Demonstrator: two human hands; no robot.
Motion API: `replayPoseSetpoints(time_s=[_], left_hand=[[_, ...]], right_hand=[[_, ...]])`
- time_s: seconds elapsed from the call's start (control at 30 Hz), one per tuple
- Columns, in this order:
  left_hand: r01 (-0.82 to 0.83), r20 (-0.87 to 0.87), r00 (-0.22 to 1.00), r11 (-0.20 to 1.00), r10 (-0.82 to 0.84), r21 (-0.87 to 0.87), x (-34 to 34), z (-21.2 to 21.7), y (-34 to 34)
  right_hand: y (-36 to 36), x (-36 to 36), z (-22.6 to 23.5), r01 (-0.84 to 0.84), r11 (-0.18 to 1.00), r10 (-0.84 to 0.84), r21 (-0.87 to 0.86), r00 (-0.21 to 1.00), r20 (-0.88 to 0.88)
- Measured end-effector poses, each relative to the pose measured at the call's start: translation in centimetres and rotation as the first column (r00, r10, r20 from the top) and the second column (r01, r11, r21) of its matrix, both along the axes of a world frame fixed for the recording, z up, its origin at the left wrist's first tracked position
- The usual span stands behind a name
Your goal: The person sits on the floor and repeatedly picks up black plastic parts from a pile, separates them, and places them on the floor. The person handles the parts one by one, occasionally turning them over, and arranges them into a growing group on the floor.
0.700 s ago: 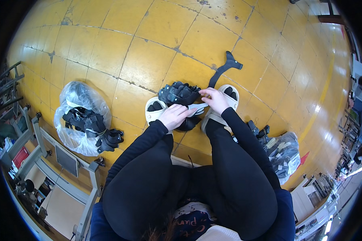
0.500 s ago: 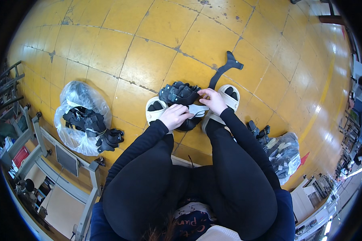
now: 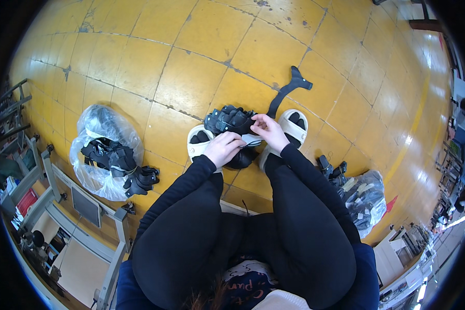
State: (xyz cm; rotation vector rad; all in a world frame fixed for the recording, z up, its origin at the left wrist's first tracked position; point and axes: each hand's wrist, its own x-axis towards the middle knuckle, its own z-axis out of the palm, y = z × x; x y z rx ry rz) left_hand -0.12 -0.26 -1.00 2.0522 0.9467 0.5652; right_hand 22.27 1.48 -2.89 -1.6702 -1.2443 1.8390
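Between my feet lies a bundle of stacked black strap-like pieces (image 3: pixel 229 119), with a rounded black part (image 3: pixel 243 158) nearer to me. My left hand (image 3: pixel 225 148) is closed at the bundle's near side, its fingertips pinching a thin dark cord (image 3: pixel 252 143). My right hand (image 3: pixel 270 131) has thumb and forefinger pinched at the bundle's right edge, where a thin dark line runs to the fingers. A pale grey-white patch (image 3: pixel 250 138) shows between the hands. Beyond my right hand, a single black strap with a forked end (image 3: pixel 296 81) lies flat on the floor.
On the left, a clear plastic bag (image 3: pixel 101 121) holds black strap pieces (image 3: pixel 111 157), some spilling out. Another bag of black pieces (image 3: pixel 366 199) lies at right. My feet in cream clogs (image 3: pixel 197 148) flank the bundle. A grey metal frame (image 3: pixel 88 199) stands at left on yellow tiles.
My hands have shifted slightly at the bundle. Less of the pale patch shows between them, and loops of thin dark cord are now visible there.
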Motion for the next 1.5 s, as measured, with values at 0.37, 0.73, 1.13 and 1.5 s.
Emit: replayPoseSetpoints(time_s=[0.37,0.73,1.13,1.5], left_hand=[[-0.191,0.166,0.916,0.759,0.366,-0.623,0.8,0.2,1.2],[0.011,-0.245,0.968,0.989,-0.047,-0.148,0.3,-0.5,0.0],[-0.148,-0.211,0.967,0.989,0.144,-0.006,-0.2,0.3,0.6],[-0.25,-0.337,0.903,0.964,0.267,0.093,0.2,0.6,1.2]], right_hand=[[-0.7,1.0,2.3,-0.602,0.712,0.506,0.361,0.797,0.331],[3.6,7.3,7.8,-0.464,0.884,0.468,0.062,0.877,-0.111],[10.1,14.3,-1.7,-0.015,0.983,-0.09,0.186,0.834,0.545],[7.1,10.6,0.6,0.068,0.808,-0.372,0.586,0.83,0.416]])
